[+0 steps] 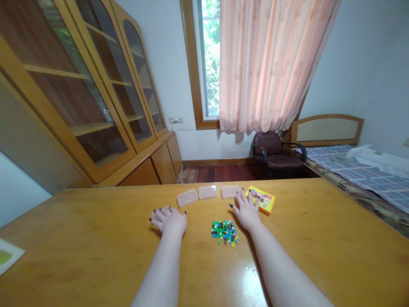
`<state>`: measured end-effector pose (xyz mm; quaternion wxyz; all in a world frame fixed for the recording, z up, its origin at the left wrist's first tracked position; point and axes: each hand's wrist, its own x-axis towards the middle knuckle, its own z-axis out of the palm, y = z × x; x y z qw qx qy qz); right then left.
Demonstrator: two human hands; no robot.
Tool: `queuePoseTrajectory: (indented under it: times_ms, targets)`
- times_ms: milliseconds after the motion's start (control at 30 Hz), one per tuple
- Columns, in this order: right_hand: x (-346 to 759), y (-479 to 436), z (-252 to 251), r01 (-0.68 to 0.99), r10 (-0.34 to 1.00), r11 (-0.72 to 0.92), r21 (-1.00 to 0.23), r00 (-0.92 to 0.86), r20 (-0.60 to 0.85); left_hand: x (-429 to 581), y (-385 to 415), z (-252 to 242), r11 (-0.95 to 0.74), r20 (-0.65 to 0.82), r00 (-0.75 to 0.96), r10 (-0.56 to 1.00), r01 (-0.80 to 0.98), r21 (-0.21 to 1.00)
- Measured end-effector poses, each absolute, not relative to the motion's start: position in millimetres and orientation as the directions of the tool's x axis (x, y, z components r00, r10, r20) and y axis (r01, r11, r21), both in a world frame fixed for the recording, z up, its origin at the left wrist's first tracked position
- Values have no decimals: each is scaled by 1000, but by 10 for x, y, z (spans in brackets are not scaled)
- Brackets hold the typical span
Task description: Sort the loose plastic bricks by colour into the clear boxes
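Observation:
My left hand [171, 221] lies palm down with its fingers spread over a small clear plastic tray [164, 209], which it mostly covers. Whether it grips that tray I cannot tell. Fingers apart, my right hand [248, 213] reaches over the near left edge of a yellow box [266, 200] with printed pictures, and nothing shows in its grasp. Its fingertips are close to another clear tray [229, 192]. Between my hands is a loose pile of small building bricks [224, 230] in green, blue, yellow, white and brown.
Two more clear trays, a left one [187, 198] and a middle one [207, 192], stand near the far edge of the wooden table [105, 238]. A sheet with a green patch [9, 256] is at far left. Beyond are a glass-door cabinet [128, 140], a chair [271, 149] and a bed [367, 166].

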<state>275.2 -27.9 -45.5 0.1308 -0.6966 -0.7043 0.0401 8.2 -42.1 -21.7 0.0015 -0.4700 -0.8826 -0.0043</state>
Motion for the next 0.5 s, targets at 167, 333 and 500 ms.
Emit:
queuePoseTrajectory:
  times_ms: [167, 333, 500]
  targets:
    - [2756, -266, -487, 971, 994, 73, -229, -51, 100, 135, -462, -189, 574, -119, -574, 810, 818, -42]
    - [2760, -274, -484, 971, 993, 35, -236, -8, 115, 262, -493, -151, 466, -105, -473, 875, 881, -88]
    - [2765, -269, -493, 972, 993, -27, -232, 53, 108, 366, -512, -159, 448, 25, -448, 894, 890, -82]
